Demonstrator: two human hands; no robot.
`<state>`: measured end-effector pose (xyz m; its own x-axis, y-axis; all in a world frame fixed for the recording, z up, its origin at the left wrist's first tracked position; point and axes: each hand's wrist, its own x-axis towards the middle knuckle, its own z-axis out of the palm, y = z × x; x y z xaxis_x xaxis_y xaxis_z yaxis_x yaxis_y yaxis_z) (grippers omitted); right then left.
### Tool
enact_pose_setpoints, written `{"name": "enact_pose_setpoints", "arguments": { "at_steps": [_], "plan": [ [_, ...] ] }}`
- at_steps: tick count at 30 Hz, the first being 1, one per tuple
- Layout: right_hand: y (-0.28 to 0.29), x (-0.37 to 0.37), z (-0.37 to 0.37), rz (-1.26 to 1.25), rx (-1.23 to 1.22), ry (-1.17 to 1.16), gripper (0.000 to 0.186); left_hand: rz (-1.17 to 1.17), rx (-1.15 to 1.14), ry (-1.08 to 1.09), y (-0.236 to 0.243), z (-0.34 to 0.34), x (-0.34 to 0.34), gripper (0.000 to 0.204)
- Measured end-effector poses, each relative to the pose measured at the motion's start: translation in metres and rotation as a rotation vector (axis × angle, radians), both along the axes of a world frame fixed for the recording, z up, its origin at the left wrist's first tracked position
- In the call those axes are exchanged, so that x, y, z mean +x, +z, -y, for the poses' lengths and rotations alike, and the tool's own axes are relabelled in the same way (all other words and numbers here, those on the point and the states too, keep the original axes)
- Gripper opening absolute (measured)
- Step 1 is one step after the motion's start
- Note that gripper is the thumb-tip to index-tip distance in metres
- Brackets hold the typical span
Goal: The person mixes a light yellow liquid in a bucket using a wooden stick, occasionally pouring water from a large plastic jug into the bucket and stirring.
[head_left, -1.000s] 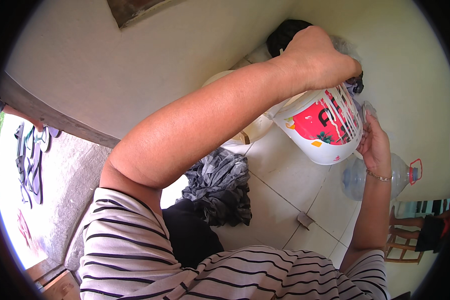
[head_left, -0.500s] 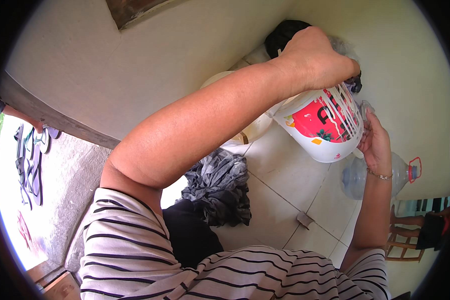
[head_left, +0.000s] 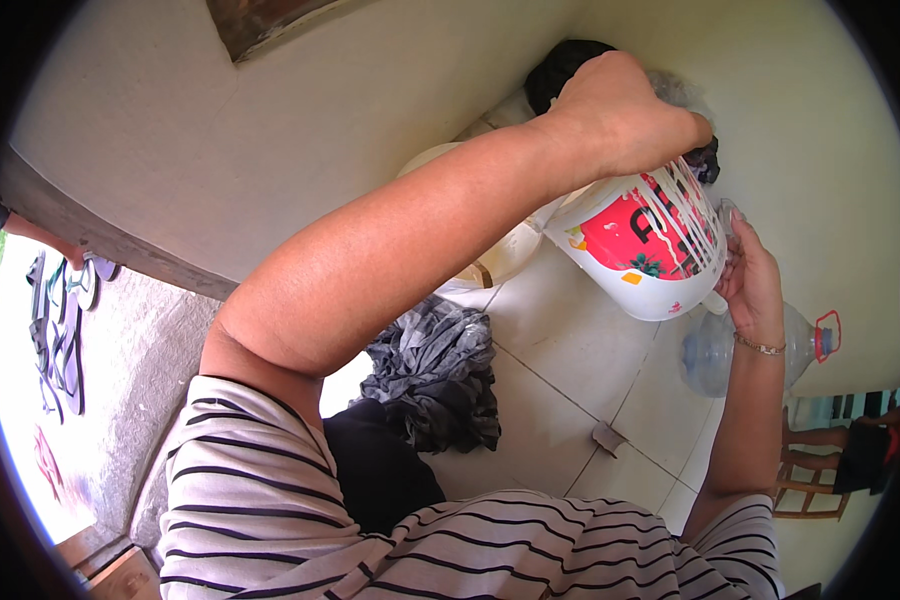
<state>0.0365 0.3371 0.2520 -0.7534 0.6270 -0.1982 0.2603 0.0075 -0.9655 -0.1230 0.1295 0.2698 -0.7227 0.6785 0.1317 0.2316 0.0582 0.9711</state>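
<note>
The bare left forearm runs long and straight across the frame, from a striped sleeve up to the left hand point(head_left: 625, 115), whose fingers curl down over the top rim of the white-and-red plastic tub point(head_left: 650, 245). The right hand point(head_left: 750, 285), a thin bracelet on its wrist, presses flat-fingered against that tub's far side, forearm nearly upright.

Down on the pale tiled floor point(head_left: 570, 350) below you lies a crumpled grey cloth point(head_left: 440, 370), with a small brown scrap point(head_left: 606, 437) on the tiles a little to its right. A clear plastic bottle with a red handle point(head_left: 760, 345) lies on its side further right, and beyond it you can see a wooden chair point(head_left: 820, 480). To your left, past the dark doorstep point(head_left: 100, 240), several sandals point(head_left: 60, 320) rest on the rough grey ground outside.
</note>
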Motion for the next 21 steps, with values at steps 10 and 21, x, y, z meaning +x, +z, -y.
{"name": "enact_pose_setpoints", "arguments": {
  "at_steps": [10,21],
  "plan": [
    [-0.0029,-0.0017,-0.0044,-0.013,0.007,-0.028,0.039,-0.014,0.009,0.001,-0.0005,-0.0007,0.0007,0.050],
    [-0.0054,-0.0028,-0.0028,-0.019,0.008,-0.025,0.038,-0.024,0.002,0.012,-0.0037,-0.0031,0.0005,0.050]
  ]
}}
